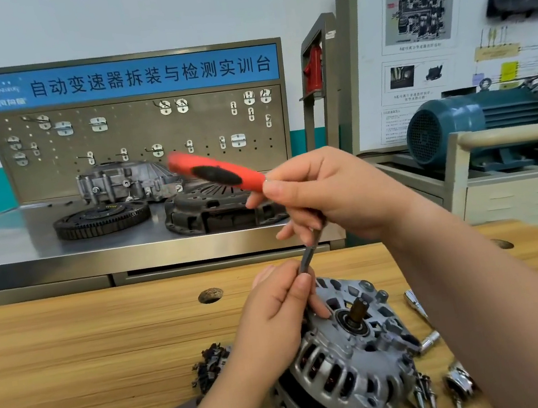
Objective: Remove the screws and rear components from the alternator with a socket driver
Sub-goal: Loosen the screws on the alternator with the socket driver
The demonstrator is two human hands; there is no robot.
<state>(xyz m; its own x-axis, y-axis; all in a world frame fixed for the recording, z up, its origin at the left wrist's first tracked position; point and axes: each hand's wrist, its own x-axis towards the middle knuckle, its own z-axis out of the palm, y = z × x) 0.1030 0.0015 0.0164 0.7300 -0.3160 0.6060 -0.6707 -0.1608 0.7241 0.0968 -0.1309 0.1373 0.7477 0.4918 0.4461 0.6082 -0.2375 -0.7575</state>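
Right hand (335, 194) had grip closed round socket driver (218, 173) at handle base. Red handle slanted up-left, shaft ran down toward alternator (352, 365). Left hand (277, 320) pinched shaft's lower end. Alternator sat on table (74, 352) directly under that tip, spindle (358, 309) pointing up. Left hand nearer; drop onto screw looked short.

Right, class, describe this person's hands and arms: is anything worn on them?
Both are bare. The left hand and right hand have no gloves, rings or watch, and the forearms show no sleeves up to the frame's edge. Fingernails look short and plain.
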